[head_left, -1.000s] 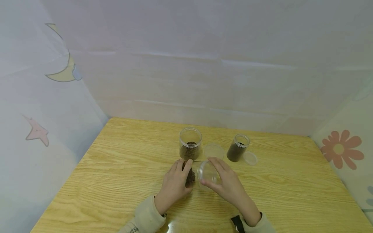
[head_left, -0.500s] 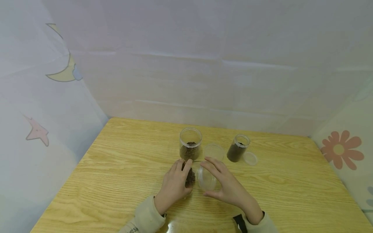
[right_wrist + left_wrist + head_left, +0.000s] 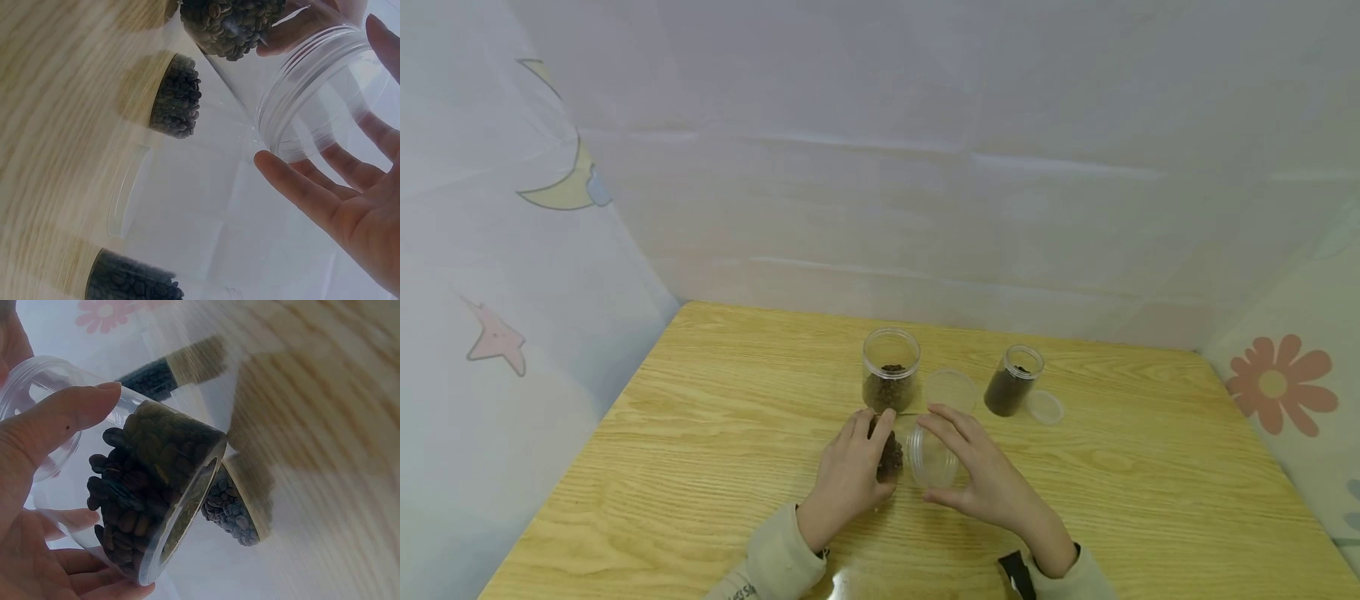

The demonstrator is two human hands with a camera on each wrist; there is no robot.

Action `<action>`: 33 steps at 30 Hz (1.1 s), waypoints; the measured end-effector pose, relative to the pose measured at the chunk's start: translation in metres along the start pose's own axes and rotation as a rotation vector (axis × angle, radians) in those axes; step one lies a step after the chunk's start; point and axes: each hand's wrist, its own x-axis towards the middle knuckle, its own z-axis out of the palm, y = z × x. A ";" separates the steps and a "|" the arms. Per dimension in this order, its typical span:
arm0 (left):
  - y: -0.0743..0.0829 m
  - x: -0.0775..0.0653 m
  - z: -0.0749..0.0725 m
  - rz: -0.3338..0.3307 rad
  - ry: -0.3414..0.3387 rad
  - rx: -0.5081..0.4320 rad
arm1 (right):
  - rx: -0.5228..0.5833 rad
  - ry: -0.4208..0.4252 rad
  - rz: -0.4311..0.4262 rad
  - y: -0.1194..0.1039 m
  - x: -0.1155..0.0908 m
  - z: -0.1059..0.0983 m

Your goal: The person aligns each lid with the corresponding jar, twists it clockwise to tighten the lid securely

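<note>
Dark letters (image 3: pixel 742 592) ran along my left sleeve (image 3: pixel 786 546), too small and cut off to read in full. The table (image 3: pixel 715 400) was yellow wood grain, boxed in by creased pale cloth (image 3: pixel 925 167) printed with a moon (image 3: pixel 568 192), a pink star (image 3: pixel 497 337) and a red flower (image 3: pixel 1273 383). My left hand (image 3: pixel 846 479) had thumb and fingers wrapped round a clear jar (image 3: pixel 156 475) of dark beans, tilted with its mouth toward my right hand (image 3: pixel 988 479). That hand's fingers were spread wide around the ribbed mouth; I couldn't tell how firmly they touched. Beyond stood a big jar (image 3: pixel 891 379) and a slim jar (image 3: pixel 1009 387), both holding dark beans, each beside a clear lid (image 3: pixel 951 390).
</note>
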 end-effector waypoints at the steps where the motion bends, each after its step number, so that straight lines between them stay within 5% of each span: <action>1: 0.000 0.000 0.000 0.000 0.000 -0.001 | -0.002 0.002 0.007 0.000 0.000 0.000; 16: 0.000 0.001 0.000 -0.002 -0.012 0.004 | 0.006 -0.028 0.172 -0.004 0.000 -0.002; 33: 0.001 0.001 0.001 -0.002 -0.012 -0.003 | 0.166 -0.025 0.416 -0.011 0.005 0.000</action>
